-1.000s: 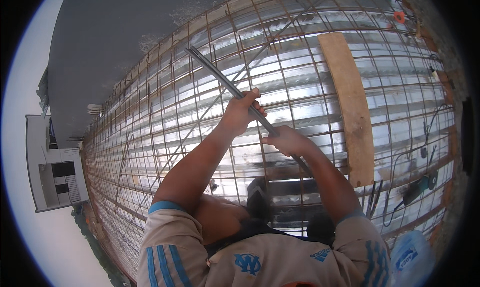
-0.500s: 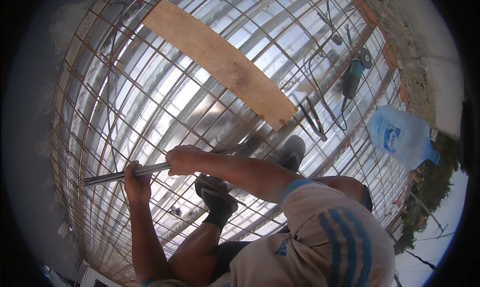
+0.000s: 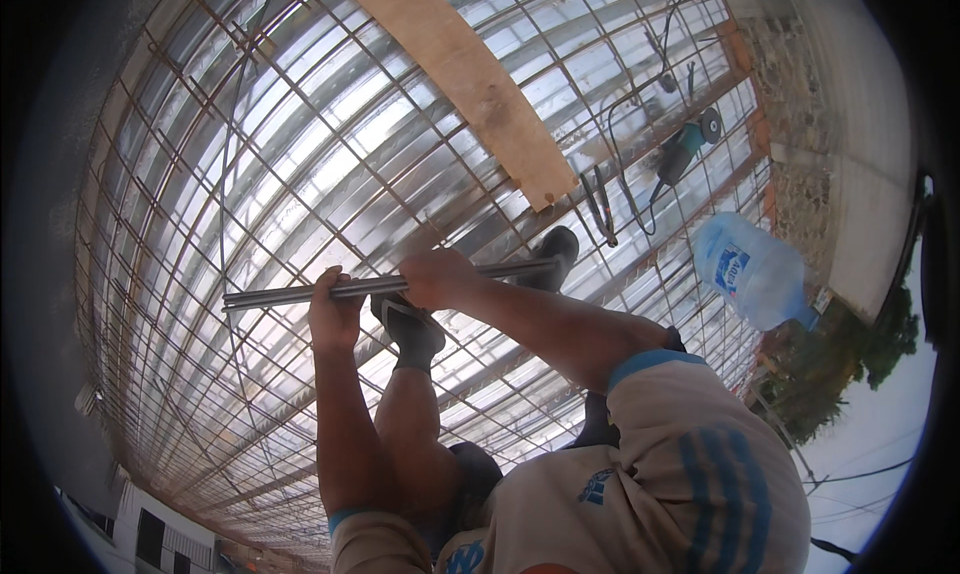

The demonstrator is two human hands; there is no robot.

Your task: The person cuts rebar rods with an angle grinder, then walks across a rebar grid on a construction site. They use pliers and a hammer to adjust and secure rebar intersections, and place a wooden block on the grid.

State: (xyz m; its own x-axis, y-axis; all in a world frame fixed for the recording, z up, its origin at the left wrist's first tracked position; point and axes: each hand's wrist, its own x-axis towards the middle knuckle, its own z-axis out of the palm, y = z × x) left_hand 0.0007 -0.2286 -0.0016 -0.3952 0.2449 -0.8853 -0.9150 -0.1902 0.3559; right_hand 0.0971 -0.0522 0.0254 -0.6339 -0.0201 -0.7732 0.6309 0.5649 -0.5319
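Note:
A bundle of long, thin grey metal rods lies slightly slanted in front of my body, above a steel rebar mesh. My left hand is closed around the bundle near its left end, thumb on top. Further along to the right, my right hand grips the same rods from above. Their right part passes behind my right hand and reaches out over one of my shoes. My other shoe stands just below the rods, between my hands.
Rusty rebar mesh covers shiny ribbed metal sheeting. A wooden plank lies across it ahead. To the right are a pair of long-handled pliers, a corded angle grinder and a large blue water jug. A stone wall borders the right side.
Both hands and the rods have shifted right within the view. The plank, grinder and jug sit further up or left in the picture as my view has turned. Both hands still hold the rods.

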